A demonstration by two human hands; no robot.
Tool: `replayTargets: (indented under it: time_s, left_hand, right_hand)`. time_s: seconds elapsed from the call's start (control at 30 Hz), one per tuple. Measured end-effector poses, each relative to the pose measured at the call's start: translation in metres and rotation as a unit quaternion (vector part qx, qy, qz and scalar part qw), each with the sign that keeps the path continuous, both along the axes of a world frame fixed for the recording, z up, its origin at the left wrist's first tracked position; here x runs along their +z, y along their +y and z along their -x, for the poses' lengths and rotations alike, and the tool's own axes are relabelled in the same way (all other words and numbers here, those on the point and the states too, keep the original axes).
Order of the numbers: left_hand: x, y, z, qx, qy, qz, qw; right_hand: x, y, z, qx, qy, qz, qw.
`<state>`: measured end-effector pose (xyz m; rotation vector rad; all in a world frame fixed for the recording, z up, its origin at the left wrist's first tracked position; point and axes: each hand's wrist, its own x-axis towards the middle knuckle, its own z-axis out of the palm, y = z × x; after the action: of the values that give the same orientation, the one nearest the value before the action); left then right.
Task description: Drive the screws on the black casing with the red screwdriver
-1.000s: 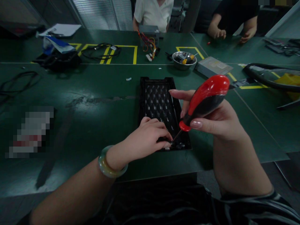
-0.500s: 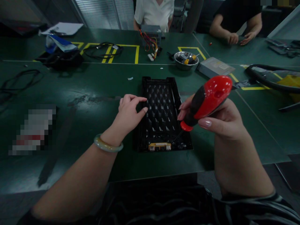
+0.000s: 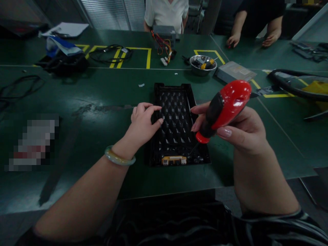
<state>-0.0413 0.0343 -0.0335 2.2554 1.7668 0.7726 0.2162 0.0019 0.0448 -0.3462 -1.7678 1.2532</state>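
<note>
A black plastic panel [image 3: 176, 116] with a raised diamond pattern lies in front of me, its long side pointing away. At its near end sits a small orange circuit board [image 3: 174, 160] with metal connectors. My right hand [image 3: 246, 133] grips a screwdriver [image 3: 225, 106] with a fat red and black handle. Its thin shaft slants down to the panel just right of the board; the tip is hard to make out. My left hand [image 3: 145, 124] rests at the panel's left edge, thumb and fingers apart, holding nothing.
Beyond the panel stand a metal bowl [image 3: 203, 67] of tools, a grey metal box [image 3: 234, 72] and a power supply [image 3: 164, 36] with coloured wires. Black cables [image 3: 110, 54] and a blurred-out item [image 3: 33, 143] lie left. Two people are across the green table [image 3: 102, 133].
The screwdriver and my right fingers have shifted slightly; the shaft stays beside the board. My left hand is nearly still. Across the table, one person's hands have moved apart.
</note>
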Motion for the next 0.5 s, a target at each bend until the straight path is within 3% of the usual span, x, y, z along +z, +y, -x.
replayTargets:
  time_s: [0.13,0.27,0.4,0.5]
  left_hand:
    - [0.015,-0.008,-0.006,-0.03,0.004,-0.019,0.999]
    - [0.031,-0.018,-0.012,-0.182,0.015,0.022,0.983]
    - [0.039,-0.027,-0.016,-0.326,0.032,0.052,0.944]
    - [0.041,-0.032,-0.018,-0.4,0.045,0.043,0.915]
  right_hand:
    - [0.0,0.0,0.001,-0.006,-0.005,0.003,1.0]
    - [-0.003,0.002,-0.001,-0.005,-0.016,-0.001,1.0]
    - [-0.003,0.003,-0.002,0.002,-0.009,0.011,1.0]
    - [-0.002,0.002,0.0,-0.003,-0.002,0.003,1.0]
